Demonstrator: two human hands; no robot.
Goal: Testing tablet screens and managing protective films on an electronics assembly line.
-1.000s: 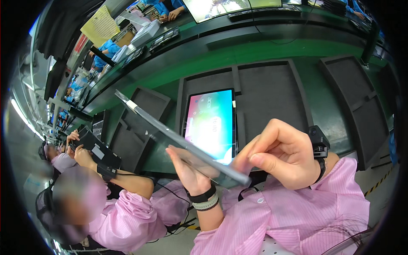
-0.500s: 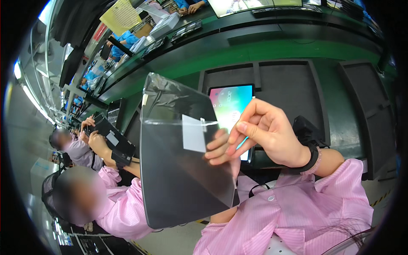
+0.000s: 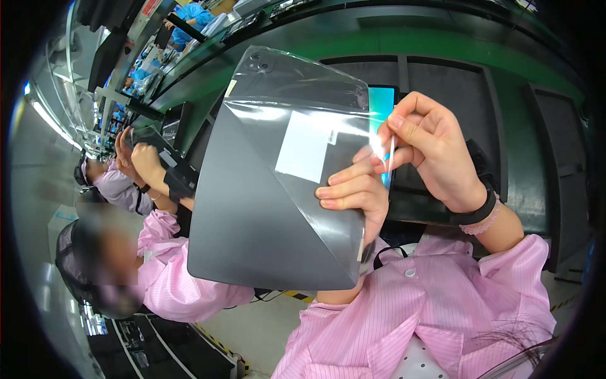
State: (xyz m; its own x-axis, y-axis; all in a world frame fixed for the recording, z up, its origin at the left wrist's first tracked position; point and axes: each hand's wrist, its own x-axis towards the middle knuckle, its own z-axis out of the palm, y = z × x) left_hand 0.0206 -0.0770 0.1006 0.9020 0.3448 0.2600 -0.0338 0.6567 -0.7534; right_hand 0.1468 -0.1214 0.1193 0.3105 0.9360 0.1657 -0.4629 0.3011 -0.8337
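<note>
A grey tablet [image 3: 252,202] is held up with its back toward me. Clear film covers its top part, and a diagonal film edge crosses the back. A white rectangular label [image 3: 303,146] and a smaller one beside it sit near the right edge. My left hand [image 3: 356,189] grips that edge, fingers over the back; its thumb is hidden. Just right of the tablet, my right hand [image 3: 435,148] is closed in a pinch. A thin whitish strip shows at its fingertips, too fine to name. Behind, a second tablet [image 3: 380,104] with a lit, colourful screen is partly covered.
Black foam trays [image 3: 448,95] lie on the green bench [image 3: 524,151], with another tray [image 3: 555,139] farther right. At my left a co-worker in a pink striped smock [image 3: 183,271] holds a dark tablet [image 3: 178,165]. More people sit along the line.
The held tablet has risen and turned its back more squarely to me, now brightly lit. My left fingers show plainly on it. My right hand still pinches beside its edge.
</note>
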